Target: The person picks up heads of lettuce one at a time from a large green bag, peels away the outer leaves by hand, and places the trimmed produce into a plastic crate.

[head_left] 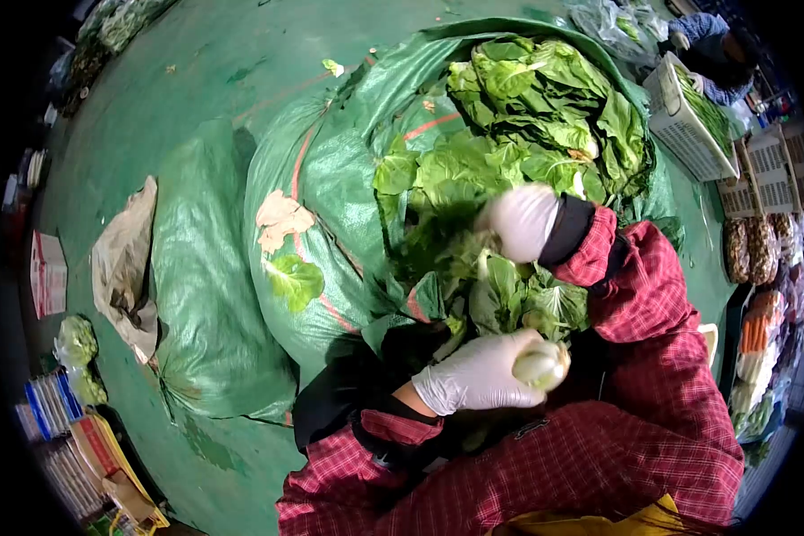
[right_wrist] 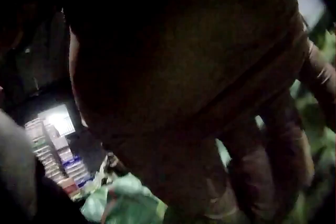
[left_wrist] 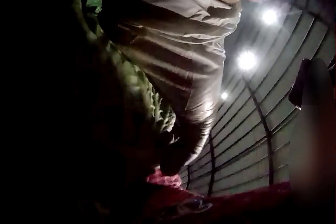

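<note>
In the head view my left hand (head_left: 478, 375), in a whitish glove, grips a head of leafy greens (head_left: 543, 364) round its pale, rounded base. Its green leaves (head_left: 500, 299) spread away from me. Dark leaves and the gloved hand fill much of the left wrist view. My gloved right hand (head_left: 520, 221) is blurred above these leaves, at the near side of a big green woven sack (head_left: 330, 170). In the right wrist view its fingers (right_wrist: 286, 150) extend downward with gaps between them. A heap of loose leaves (head_left: 545, 107) fills the sack's mouth.
A second green sack (head_left: 210, 286) lies to the left, with a beige cloth (head_left: 127, 259) beside it. One loose leaf (head_left: 295, 281) rests on the big sack. At the upper right, another person (head_left: 715, 54) is by a white crate (head_left: 688, 116) of greens. Bagged vegetables (head_left: 759, 330) line the right.
</note>
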The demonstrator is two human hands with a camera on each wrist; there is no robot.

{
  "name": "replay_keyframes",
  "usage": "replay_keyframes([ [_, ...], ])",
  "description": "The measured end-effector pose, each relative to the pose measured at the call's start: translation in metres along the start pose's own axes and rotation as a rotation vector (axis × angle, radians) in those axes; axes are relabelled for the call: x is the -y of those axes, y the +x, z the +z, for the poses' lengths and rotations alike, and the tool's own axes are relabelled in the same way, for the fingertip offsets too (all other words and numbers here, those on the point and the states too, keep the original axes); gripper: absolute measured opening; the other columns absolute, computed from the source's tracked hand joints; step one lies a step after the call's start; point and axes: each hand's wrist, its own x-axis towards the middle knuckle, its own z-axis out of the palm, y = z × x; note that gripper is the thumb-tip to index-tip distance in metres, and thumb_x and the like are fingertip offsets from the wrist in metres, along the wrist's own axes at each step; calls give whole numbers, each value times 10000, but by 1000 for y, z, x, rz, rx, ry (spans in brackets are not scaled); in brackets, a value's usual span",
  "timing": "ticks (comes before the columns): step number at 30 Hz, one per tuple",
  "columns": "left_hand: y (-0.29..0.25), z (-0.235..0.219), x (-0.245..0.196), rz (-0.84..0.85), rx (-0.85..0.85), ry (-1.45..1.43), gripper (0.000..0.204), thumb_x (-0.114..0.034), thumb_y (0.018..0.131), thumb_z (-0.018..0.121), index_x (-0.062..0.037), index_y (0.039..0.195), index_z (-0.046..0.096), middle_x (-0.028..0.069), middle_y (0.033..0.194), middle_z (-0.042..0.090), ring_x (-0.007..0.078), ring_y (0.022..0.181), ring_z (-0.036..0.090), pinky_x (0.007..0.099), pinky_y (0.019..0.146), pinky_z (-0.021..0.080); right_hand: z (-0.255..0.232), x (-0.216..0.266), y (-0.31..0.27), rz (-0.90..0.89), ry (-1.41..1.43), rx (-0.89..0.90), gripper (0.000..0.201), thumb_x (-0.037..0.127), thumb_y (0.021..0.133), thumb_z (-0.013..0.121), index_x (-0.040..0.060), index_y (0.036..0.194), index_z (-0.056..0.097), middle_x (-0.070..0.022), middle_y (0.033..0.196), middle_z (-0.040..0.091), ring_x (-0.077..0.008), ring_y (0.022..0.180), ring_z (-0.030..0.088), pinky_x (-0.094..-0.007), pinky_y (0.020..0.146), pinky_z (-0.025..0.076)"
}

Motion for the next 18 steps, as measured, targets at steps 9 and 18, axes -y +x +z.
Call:
replay_keyframes([
  [9, -6, -15, 19, -69, -43, 44, 705, -336, 704, 812, -28, 1273, 532, 153, 1113, 663, 252, 1017, 637, 335, 908, 501, 85, 42, 79, -16, -363, 84, 592, 320, 858, 605, 282, 1437, 483, -30, 1068, 637, -242, 1059, 598, -447, 849, 426],
  [18, -48, -49, 104, -456, -693, 185, 605, -357, 748, 765, 25, 1202, 647, 155, 1146, 689, 221, 1049, 645, 330, 948, 473, 21, 18, -139, 138, 1032, -923, 630, 111, 701, 868, 41, 1277, 622, -85, 1122, 713, -166, 1050, 658, -329, 958, 517],
])
